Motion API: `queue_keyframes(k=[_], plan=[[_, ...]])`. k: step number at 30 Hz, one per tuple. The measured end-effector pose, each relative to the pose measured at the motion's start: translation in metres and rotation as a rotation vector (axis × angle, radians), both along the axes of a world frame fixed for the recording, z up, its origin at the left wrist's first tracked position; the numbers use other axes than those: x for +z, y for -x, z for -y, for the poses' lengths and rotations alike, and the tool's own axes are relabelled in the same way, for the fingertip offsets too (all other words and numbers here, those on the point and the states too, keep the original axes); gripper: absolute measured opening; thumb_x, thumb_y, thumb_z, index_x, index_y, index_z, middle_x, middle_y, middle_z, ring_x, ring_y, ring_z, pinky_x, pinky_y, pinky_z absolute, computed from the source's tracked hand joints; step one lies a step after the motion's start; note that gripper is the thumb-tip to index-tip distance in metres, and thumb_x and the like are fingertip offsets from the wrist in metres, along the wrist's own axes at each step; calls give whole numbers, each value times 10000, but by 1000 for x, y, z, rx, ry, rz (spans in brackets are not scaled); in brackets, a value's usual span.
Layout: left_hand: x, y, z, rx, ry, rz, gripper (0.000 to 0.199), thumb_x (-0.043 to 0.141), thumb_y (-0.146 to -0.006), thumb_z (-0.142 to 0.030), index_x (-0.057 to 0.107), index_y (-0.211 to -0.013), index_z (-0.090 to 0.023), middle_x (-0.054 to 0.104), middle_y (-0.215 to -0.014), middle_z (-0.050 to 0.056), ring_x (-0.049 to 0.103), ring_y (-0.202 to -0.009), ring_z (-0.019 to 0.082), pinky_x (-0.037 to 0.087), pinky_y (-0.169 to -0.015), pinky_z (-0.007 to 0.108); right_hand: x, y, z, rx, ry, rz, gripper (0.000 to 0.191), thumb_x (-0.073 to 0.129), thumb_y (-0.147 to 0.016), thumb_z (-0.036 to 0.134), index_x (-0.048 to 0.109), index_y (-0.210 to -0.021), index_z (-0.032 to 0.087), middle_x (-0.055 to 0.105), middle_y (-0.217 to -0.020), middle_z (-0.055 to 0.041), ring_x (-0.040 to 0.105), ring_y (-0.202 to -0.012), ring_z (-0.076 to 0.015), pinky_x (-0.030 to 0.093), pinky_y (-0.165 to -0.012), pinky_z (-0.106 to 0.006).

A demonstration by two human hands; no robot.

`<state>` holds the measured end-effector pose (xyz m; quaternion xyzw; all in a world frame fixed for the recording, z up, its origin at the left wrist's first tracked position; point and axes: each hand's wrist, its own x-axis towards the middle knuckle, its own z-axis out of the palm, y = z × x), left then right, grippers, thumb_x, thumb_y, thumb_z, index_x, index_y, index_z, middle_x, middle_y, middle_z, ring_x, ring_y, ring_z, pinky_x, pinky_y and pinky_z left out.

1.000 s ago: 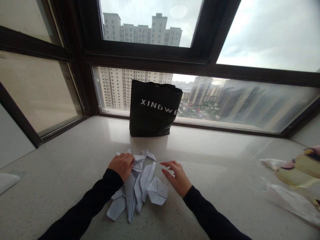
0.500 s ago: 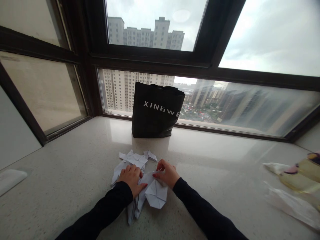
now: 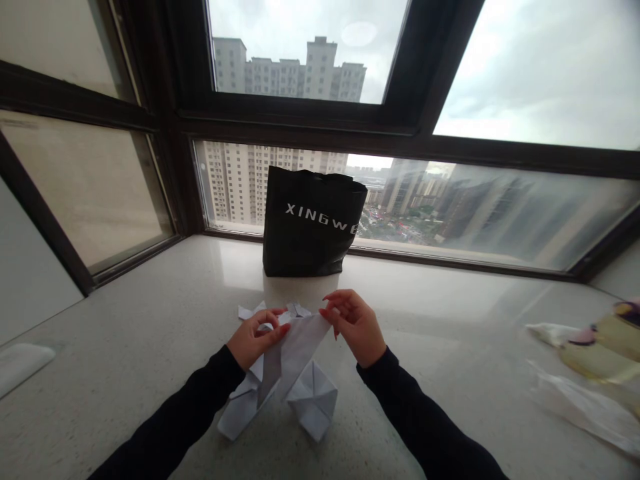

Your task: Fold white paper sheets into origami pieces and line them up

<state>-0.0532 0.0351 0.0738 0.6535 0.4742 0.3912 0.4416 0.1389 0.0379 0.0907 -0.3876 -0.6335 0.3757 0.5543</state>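
Observation:
Between my two hands a folded white paper (image 3: 304, 343) is held up above the sill. My left hand (image 3: 257, 337) pinches its upper left edge, and my right hand (image 3: 353, 325) grips the upper right corner between thumb and fingertips. Below it, toward the right, lies a creased paper piece (image 3: 315, 400) with fold lines meeting near its middle. Other folded white papers (image 3: 240, 410) lie under and beyond my left hand, partly covered by it and by the raised sheet.
A black bag (image 3: 313, 227) with white letters stands against the window (image 3: 400, 213). On the pale speckled sill (image 3: 440, 347), clear plastic wrapping (image 3: 585, 407) and a yellowish package (image 3: 605, 347) lie at the right. A white object (image 3: 25, 363) sits at the far left.
Both hands have risen and moved apart, lifting a folded paper off the pile. Beneath, the papers have shifted, one now lying lower left.

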Motion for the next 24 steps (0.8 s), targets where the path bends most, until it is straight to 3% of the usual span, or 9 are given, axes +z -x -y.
queue_keyframes(k=[1, 3, 6, 9, 15, 19, 21, 24], plan=[[0, 0, 0, 0, 6, 60, 362, 536, -596, -526, 410, -583, -187, 514, -1046, 103, 452, -990, 213, 362, -762, 290, 1, 2, 2, 8, -22, 19, 190, 582, -668, 256, 472, -813, 201, 501, -632, 33, 469, -489, -90, 360, -363, -189], [0, -2, 2, -11, 27, 186, 387, 574, -563, -532, 399, -563, -186, 555, -951, 89, 469, -959, 214, 358, -761, 294, 2, 5, 7, -7, -75, 91, 153, 565, -682, 205, 489, -815, 198, 516, -643, 26, 477, -522, -96, 369, -415, -200], [-1, -8, 5, 5, 17, 259, 401, 580, -562, -536, 380, -564, -189, 524, -628, -10, 504, -670, 143, 375, -604, 247, 3, 11, 14, -113, -142, 246, 132, 544, -690, 153, 505, -809, 195, 530, -644, 21, 459, -513, -96, 371, -463, -218], [-2, -17, 12, 64, -27, 242, 374, 538, -615, -533, 398, -624, -186, 414, -531, -69, 396, -515, 86, 315, -488, 202, 3, 17, 16, -203, -171, 313, 120, 536, -689, 137, 504, -792, 191, 530, -629, 22, 432, -482, -93, 358, -457, -217], [-1, -25, 21, 4, 18, 268, 372, 488, -652, -546, 372, -664, -193, 399, -487, -88, 341, -412, 56, 243, -390, 173, -1, 21, 13, -213, -119, 190, 96, 547, -695, 207, 482, -765, 201, 508, -628, 25, 442, -486, -98, 367, -452, -217], [3, -24, 21, 129, -36, 231, 384, 522, -624, -545, 378, -635, -189, 404, -470, -85, 338, -393, 53, 240, -373, 171, -7, 23, 14, -283, 22, -3, 407, 634, -613, 317, 447, -960, 213, 502, -867, -25, 497, -592, -116, 419, -505, -239], [6, -24, 22, 176, -66, 237, 367, 524, -635, -529, 389, -648, -187, 424, -496, -77, 358, -413, 59, 262, -385, 175, -11, 25, 17, -198, 161, -55, 458, 649, -584, 364, 468, -969, 195, 517, -921, -52, 530, -664, -146, 435, -542, -262], [10, -25, 24, 107, -75, 261, 341, 516, -662, -503, 406, -657, -181, 440, -531, -64, 394, -462, 71, 304, -428, 186, -16, 24, 19, 58, 277, -110, 291, 627, -613, 376, 570, -795, 156, 601, -753, -36, 552, -672, -162, 433, -609, -285]])
